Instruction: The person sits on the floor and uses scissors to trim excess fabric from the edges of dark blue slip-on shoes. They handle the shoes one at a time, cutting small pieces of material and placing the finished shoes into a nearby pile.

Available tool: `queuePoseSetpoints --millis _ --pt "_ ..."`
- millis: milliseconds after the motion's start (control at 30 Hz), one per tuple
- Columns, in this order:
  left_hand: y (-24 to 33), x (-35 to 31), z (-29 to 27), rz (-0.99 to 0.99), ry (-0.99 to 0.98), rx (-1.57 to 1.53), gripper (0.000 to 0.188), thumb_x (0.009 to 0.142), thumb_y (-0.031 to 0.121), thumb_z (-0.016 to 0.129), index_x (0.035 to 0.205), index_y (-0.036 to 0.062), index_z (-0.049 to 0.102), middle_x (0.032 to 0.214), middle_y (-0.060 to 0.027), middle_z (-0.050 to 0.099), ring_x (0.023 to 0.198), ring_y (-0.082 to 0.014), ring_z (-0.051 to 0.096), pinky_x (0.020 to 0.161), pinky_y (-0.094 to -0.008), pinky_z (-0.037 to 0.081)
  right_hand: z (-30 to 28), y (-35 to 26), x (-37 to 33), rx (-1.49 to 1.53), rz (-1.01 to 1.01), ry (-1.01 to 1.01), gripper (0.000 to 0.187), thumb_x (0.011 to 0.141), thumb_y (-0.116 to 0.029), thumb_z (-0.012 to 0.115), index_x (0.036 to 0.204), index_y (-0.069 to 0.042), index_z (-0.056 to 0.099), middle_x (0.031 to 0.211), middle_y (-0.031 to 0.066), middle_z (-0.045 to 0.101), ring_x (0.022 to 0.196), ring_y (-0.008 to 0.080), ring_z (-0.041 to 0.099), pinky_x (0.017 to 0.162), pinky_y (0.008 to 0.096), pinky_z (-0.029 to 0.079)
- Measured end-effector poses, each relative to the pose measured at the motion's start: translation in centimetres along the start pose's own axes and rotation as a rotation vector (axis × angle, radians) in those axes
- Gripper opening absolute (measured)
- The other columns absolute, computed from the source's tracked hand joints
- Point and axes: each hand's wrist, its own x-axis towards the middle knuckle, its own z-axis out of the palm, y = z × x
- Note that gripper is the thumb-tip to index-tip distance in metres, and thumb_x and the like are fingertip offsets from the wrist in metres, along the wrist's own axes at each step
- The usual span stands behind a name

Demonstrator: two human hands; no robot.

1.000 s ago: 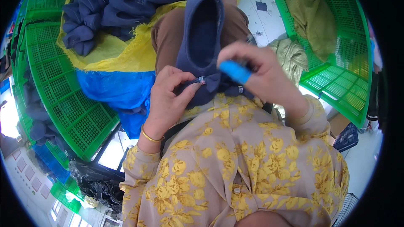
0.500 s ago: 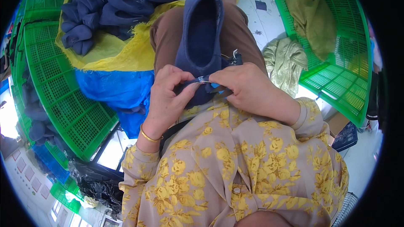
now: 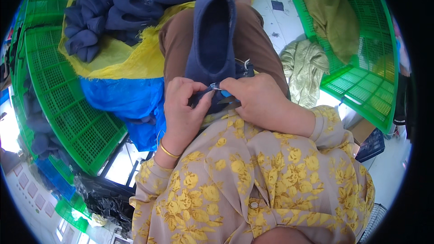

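A green basket (image 3: 72, 95) stands at the left, a crumpled black bag (image 3: 101, 196) just beside its near end. Next comes a pile of dark blue shoes (image 3: 135, 4) on a yellow sheet (image 3: 122, 65), whose frayed near edge overlaps a blue bag (image 3: 122, 99). The left hand (image 3: 183, 108), with a gold bracelet (image 3: 168, 150) at its wrist, pinches a dark blue strip (image 3: 202, 94) between thumb and fingers, near a small shiny band. Above it, one blue shoe (image 3: 195, 49) lies on the lap (image 3: 262, 58), opening up, reaching from the near edge to the knees. The right hand (image 3: 260, 97) is closed around dark blades (image 3: 228, 101), their handle hidden; its thumb meets the strip's right end, and blue tape (image 3: 225, 93) shows below. Farther right, pale cloth (image 3: 305, 68) lies by a second green basket (image 3: 389, 104), with olive cloth (image 3: 332, 18) against its inner wall.
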Motion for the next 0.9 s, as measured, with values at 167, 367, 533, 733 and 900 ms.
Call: queuePoseSetpoints --millis 167,367,533,733,900 --pt "-0.5 -0.4 0.4 0.034 0.008 0.016 0.015 0.072 -0.001 0.076 0.081 0.0003 0.064 0.080 -0.0059 0.053 0.072 -0.0157 0.051 0.061 -0.0241 0.042 0.6 -0.2 -0.1 0.000 0.012 -0.097 0.025 0.072 -0.006 0.064 0.092 -0.002 0.051 0.058 0.0107 0.059 0.053 0.0282 0.063 0.050 0.0375 0.048" --pt "-0.7 -0.5 0.5 0.041 0.007 -0.043 0.018 0.071 -0.001 0.077 0.083 -0.0002 0.064 0.079 -0.0061 0.053 0.070 -0.0152 0.051 0.060 -0.0240 0.042 1.8 0.2 0.3 -0.020 -0.041 -0.042 0.027 0.071 -0.005 0.064 0.092 0.001 0.048 0.058 0.0124 0.060 0.053 0.0291 0.063 0.049 0.0379 0.048" --pt "-0.9 -0.8 0.6 0.054 0.010 -0.031 0.017 0.071 -0.003 0.075 0.084 -0.0004 0.064 0.081 -0.0066 0.053 0.070 -0.0152 0.052 0.060 -0.0239 0.042 2.7 0.5 0.4 0.001 -0.022 -0.022 0.027 0.070 -0.004 0.064 0.091 0.001 0.048 0.058 0.0128 0.060 0.053 0.0296 0.063 0.050 0.0385 0.048" --pt "0.1 -1.1 0.5 0.038 0.082 0.004 0.020 0.070 -0.003 0.074 0.088 0.0010 0.066 0.083 -0.0093 0.057 0.075 -0.0211 0.055 0.063 -0.0278 0.044 2.3 0.8 -0.2 0.070 -0.010 -0.005 0.028 0.071 -0.003 0.064 0.095 -0.002 0.048 0.062 0.0120 0.062 0.058 0.0312 0.064 0.053 0.0409 0.048" --pt "0.2 -1.3 0.5 0.028 0.100 -0.046 0.021 0.069 -0.001 0.075 0.089 0.0024 0.068 0.083 -0.0106 0.058 0.076 -0.0246 0.058 0.063 -0.0304 0.046 2.5 0.6 -0.5 0.271 0.136 -0.001 0.039 0.073 0.005 0.060 0.107 -0.006 0.046 0.075 0.0163 0.064 0.070 0.0388 0.063 0.060 0.0460 0.047"
